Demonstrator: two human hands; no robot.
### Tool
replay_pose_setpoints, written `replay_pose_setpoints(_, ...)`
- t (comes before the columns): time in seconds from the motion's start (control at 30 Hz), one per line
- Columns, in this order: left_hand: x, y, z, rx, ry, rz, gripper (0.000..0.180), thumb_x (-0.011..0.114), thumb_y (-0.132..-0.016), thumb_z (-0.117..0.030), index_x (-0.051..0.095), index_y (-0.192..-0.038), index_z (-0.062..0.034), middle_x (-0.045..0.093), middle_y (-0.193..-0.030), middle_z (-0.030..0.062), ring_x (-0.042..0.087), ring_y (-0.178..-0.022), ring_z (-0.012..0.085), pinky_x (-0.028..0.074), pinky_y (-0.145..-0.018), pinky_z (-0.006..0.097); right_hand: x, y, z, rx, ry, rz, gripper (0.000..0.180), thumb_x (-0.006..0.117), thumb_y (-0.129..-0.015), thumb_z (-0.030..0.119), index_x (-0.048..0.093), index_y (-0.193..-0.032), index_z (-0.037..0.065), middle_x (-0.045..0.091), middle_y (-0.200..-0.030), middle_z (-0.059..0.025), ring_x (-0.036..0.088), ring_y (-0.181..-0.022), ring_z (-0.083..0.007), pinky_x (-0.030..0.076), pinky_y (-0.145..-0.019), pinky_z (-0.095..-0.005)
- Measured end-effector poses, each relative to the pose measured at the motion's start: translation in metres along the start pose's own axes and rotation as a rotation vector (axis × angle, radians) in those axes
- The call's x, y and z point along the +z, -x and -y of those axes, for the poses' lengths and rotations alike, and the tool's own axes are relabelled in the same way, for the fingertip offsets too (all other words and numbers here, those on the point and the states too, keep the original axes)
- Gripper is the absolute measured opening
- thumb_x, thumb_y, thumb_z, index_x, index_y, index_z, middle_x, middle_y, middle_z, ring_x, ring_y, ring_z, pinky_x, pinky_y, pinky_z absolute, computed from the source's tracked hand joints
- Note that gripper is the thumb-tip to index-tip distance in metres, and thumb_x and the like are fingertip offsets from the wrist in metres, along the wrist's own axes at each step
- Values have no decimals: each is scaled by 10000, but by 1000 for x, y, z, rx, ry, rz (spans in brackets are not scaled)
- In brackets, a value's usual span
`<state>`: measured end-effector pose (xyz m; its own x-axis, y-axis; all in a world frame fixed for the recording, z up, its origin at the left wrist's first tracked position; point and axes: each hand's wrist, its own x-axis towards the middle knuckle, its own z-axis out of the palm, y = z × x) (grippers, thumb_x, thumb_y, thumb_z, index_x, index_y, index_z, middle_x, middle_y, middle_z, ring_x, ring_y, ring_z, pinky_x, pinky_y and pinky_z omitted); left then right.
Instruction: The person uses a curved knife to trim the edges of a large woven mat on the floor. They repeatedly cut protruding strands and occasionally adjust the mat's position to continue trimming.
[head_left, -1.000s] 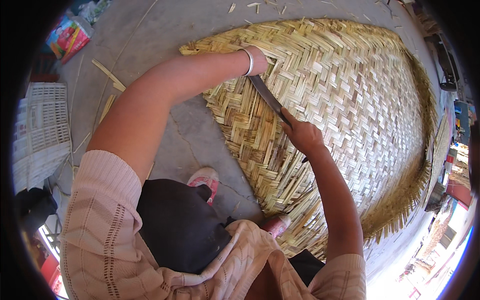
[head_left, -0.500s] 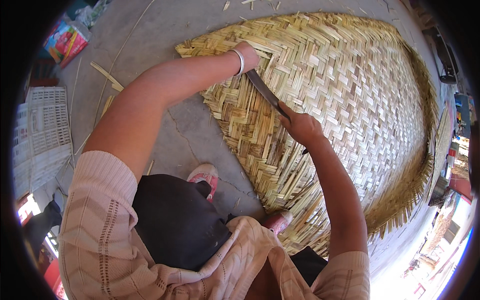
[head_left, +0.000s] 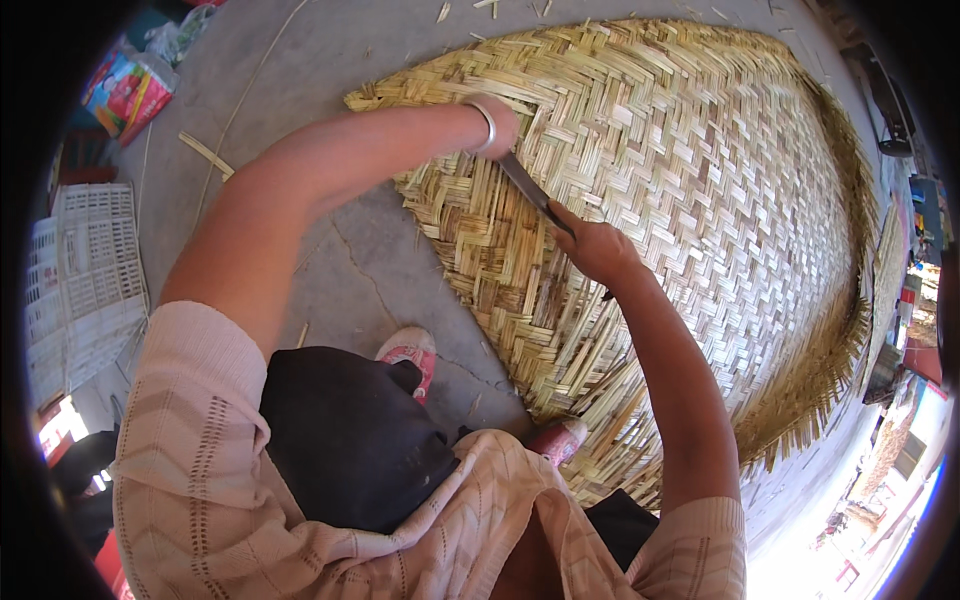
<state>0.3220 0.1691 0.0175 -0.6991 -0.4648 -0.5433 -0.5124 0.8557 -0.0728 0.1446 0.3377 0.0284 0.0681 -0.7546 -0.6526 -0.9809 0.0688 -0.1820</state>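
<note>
A large mat point(head_left: 690, 190), woven from flat straw-coloured strips in a zigzag pattern, lies on the floor before me. My right hand point(head_left: 602, 252) is closed round the near end of a curved, dark, flat blade point(head_left: 528, 186), held over the mat's left part. At the blade's far end is my left hand point(head_left: 497, 128), a metal bangle on its wrist. That hand is curled low against the weave near the left corner. Its fingers are mostly hidden, so I cannot tell whether they grip the blade's tip or a strip.
Grey concrete floor point(head_left: 370, 240) with a crack and loose strips point(head_left: 205, 155) lies left of the mat. A white plastic crate point(head_left: 90, 285) and a colourful bag point(head_left: 128, 92) stand at the far left. My red-and-white shoes point(head_left: 410, 350) are close to the mat's near edge.
My left forearm and hand have shifted slightly, the wrist turning and coming a little lower on the blade's far end. My right hand and the blade have moved slightly left.
</note>
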Motion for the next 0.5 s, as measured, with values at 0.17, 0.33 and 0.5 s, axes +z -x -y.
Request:
replay_pose_setpoints(0.17, 25, 38, -76, 423, 802, 358, 246, 640, -861, -272, 743, -999, -96, 729, -865, 78, 689, -829, 298, 543, -793, 425, -6, -2, 9, 22, -25, 21, 527, 374, -1002, 524, 320, -1497, 351, 685, -1060, -191, 656, -1031, -356, 505, -898, -470)
replay_pose_setpoints(0.33, 95, 109, -36, 612, 752, 346, 370, 671, -837, -127, 676, -1205, -93, 693, -1121, 117, 631, -1066, 227, 482, -952, 375, -21, 20, 9, -34, -26, -2, 538, 435, -984, 502, 381, -1477, 293, 689, -1000, -205, 663, -978, -368, 499, -876, -476)
replay_pose_setpoints(0.5, 91, 86, 24, -240, 1503, -38, 351, 632, -890, -105, 598, -1216, 20, 701, -957, 76, 695, -787, 154, 590, -686, 302, -47, 65, 2, -82, -221, 2, 583, 561, -954, 465, 417, -1472, 240, 695, -917, -165, 675, -924, -312, 495, -858, -422)
